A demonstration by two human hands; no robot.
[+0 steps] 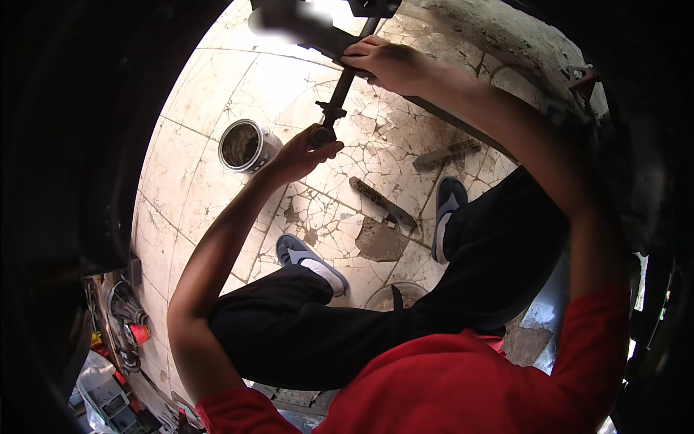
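Observation:
A dark metal rod [343,87], which looks like a vehicle's tie rod, slants down from the dark parts above. It has a collar with short projections [331,110] and a round joint end [322,135]. My left hand [298,155] is closed around that joint end, its thumb pointing right beneath it. Higher up, my right hand [390,65] curls its fingers over a dark metal bar [329,45] where this crosses the rod. The fingertips' far side is hidden.
An open metal can [249,147] stands left of my left hand on the cracked tile floor [191,137]. Dark bars [382,200] [447,153] lie near my sandalled feet. Vehicle parts surround the view. Plastic-wrapped items [101,387] sit lower left.

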